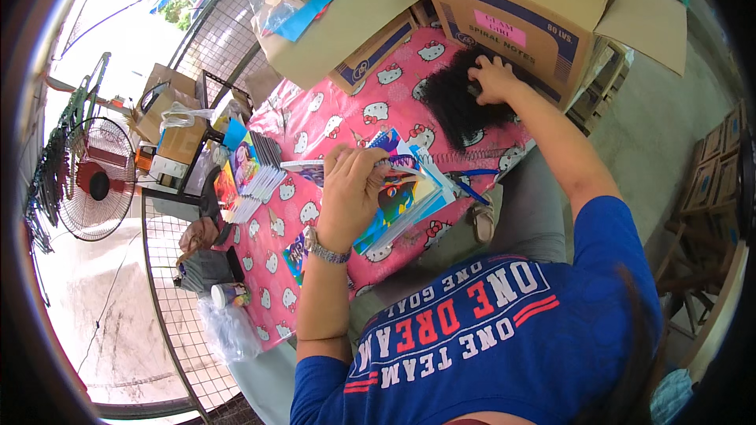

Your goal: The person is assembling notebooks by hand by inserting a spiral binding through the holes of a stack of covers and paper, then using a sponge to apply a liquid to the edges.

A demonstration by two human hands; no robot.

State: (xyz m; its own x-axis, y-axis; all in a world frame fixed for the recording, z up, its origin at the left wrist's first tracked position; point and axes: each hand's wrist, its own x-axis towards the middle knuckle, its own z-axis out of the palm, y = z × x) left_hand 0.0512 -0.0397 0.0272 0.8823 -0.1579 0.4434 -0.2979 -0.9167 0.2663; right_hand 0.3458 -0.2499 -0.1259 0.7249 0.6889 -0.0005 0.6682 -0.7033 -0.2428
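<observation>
My left hand (350, 185), with a watch on its wrist, is closed round a notebook (302, 166) whose pages stand edge-up. A long dark spiral coil (468, 158) stretches to the right from the notebook's edge. Beneath that hand lies a stack of colourful printed covers and sheets (405, 208). My right hand (496, 81) rests on a tangled heap of black coils (450, 106) at the back right. Its fingers are bent and spread apart, with the heap showing between thumb and forefinger. Blue-handled pliers (472, 191) lie right of the stack.
A pink cartoon-print cloth (315, 122) covers the table. Open cardboard boxes (512, 20) stand along its back edge. On the left are a fanned pile of notebooks (256, 177), a white-lidded jar (224, 294) and plastic bags (228, 329). A standing fan (97, 181) is farther left.
</observation>
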